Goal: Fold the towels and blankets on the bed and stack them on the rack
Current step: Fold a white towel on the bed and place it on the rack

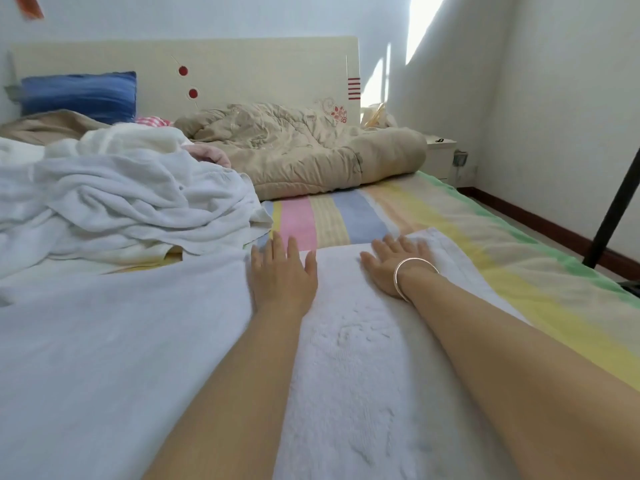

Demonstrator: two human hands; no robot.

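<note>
- Left hand (282, 275): open, palm down, fingers straight and slightly spread. It rests flat on the far left part of the white towel (353, 358), where the towel meets a smoother white cloth (121, 341). The fingertips reach the towel's far edge, at the striped bed sheet (332, 216).
- Right hand (389, 266): open, palm down, fingers straight and fanned, angled a little to the right. It presses flat on the towel near its far right corner. The fingertips look slightly blurred.
- A silver bangle (414, 271) sits on the right wrist.
- Both forearms are bare and stretched forward, roughly parallel, lying low over the towel. Neither hand grips anything.
- The towel lies flat on the bed under both hands and forearms, running from the near edge of view to just at the fingertips. Its terry texture shows between the arms.
- The smooth white cloth spreads flat to the left of the left arm.
- Left of and beyond the left hand is a crumpled heap of white towels (121, 202), unfolded.
- Straight beyond both hands, well apart, is a bunched beige quilt (294, 154) against the headboard (259, 71).
- Far beyond and left of the left hand is a blue pillow (79, 93).
- Right of the right hand, off the bed, stands a slanted black pole (613, 202).
</note>
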